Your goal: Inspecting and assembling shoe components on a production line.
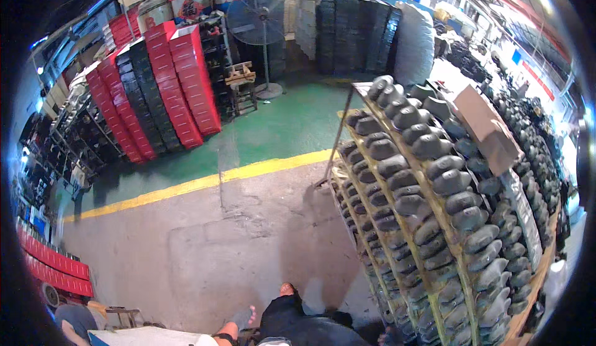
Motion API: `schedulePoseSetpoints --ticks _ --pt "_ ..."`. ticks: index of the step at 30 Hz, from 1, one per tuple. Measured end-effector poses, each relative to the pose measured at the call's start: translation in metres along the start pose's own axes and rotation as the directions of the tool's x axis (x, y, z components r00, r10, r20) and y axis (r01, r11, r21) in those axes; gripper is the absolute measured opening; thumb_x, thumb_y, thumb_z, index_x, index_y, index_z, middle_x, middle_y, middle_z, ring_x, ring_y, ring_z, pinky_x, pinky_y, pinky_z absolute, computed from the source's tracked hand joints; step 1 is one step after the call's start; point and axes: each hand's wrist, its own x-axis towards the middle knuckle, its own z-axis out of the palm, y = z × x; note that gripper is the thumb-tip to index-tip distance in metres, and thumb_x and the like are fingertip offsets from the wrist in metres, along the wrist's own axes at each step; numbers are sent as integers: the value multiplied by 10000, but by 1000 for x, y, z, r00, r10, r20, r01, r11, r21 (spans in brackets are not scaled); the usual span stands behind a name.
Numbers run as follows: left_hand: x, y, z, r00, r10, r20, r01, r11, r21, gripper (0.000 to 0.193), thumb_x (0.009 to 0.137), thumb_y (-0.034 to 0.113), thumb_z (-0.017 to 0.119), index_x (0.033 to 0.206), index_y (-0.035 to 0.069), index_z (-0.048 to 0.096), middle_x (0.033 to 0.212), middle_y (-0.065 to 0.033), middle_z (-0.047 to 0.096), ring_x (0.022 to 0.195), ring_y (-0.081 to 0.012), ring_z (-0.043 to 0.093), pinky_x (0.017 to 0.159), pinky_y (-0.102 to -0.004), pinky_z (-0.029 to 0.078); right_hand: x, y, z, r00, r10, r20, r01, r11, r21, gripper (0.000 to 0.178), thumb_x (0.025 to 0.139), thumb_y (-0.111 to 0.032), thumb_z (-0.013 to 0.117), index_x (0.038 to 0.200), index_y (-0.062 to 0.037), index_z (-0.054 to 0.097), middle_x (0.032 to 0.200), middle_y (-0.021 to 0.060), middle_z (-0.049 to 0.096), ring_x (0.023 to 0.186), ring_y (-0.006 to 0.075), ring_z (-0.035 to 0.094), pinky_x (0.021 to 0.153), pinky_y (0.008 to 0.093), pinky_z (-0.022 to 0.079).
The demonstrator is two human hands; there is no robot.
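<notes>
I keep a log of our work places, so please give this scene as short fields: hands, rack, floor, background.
Left hand: in a grey covering, fingertips bare; grip unclear
Right hand: cannot be made out clearly
Rack: at right, with rows of dark shoe-shaped pieces
Cardboard: brown, by the upper rows
Floor: grey nearby, green beyond a yellow line
Background: tall red stacks at left, standing fan beside them

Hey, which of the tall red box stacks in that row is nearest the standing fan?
The rightmost red stack, at the row's end toward the fan. The row's other red stacks stand farther left, some beyond the black stacks.
</notes>
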Motion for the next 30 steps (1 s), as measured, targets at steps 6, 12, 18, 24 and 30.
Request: schedulePoseSetpoints --ticks 6,12,18,24,30 --pt "50 100 -50 847 365 385 -103 825 -555 168 1027 271 554 1086 125 613 852 -72 631 693 -168 601 559 -299 494 190 -104 20 882 -469 46 471 881 -43 458 1004 -518 571 782 -118 596 718 -9 529 631 136 489 608 281 381" --pt "32 84 -90 948 190 -256 -302 794 -528 325 1027 433 569 1213 174 630 834 -10 639 695 -155 606 594 -355 504 195 -365 75 959 -276 61 233 895 380 304 989 -305 640 1132 -37 661 826 40 680 710 145 628 621 281 464" --pt "-8 4 -65 988 -39 -151 -83 692 -718 203 1017 372 584 1001 184 661 781 -11 637 666 -185 611 596 -365 504 341 -365 126 883 -157 443 357 837 -416 247 990 -313 622 995 -78 695 852 38 679 782 129 631 652 348 497" --pt "-38 45 -7 983 99 -156 -180 711 -680 204 1004 368 600 940 183 657 769 -16 641 661 -192 617 592 -368 503 349 -309 100 904 -17 427 86 986 -145 245 934 -198 493 870 -86 701 800 79 673 737 206 619 702 347 501" --pt "-21 156 -8 960 91 -263 -198 888 -414 374 961 458 672 1078 104 649 941 -56 710 798 -184 680 649 -344 556 471 -427 124 827 -11 563 91 989 -114 240 950 -204 490 885 -90 691 814 83 673 739 210 624 706 350 507"
